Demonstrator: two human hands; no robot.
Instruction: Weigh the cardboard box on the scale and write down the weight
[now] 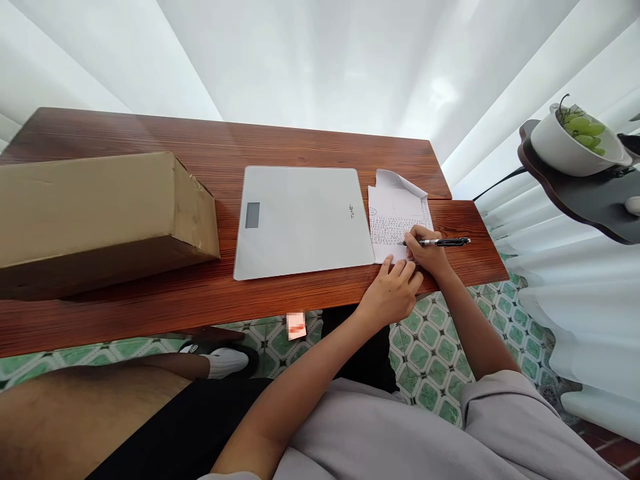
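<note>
Our right hand (425, 250) has a closed grip on the pen (443, 242), tip on the written sheet (395, 217); left hand (393, 290) lies flat and open, pinning its near edge.

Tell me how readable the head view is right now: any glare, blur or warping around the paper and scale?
Head view: bright, even daylight, curtains nearly blown out; soft sheen on the scale, its display blank; strong wide-angle bending at the table edges and box; writing on the paper too small to read; right hand with pen and left hand sharp, faint shadows.
</note>
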